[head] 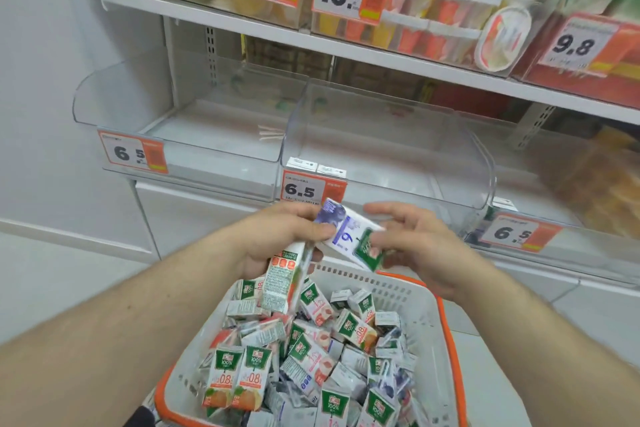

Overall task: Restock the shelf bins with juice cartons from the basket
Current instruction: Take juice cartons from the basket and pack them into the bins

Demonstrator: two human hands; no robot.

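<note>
The white, orange-rimmed basket sits low in view, heaped with small juice cartons. Above and beyond the basket stand clear shelf bins with 6.5 price tags. Just above the basket's far rim, the left hand grips an orange-printed carton hanging downward, while the right hand pinches a blueberry carton with curled fingers.
</note>
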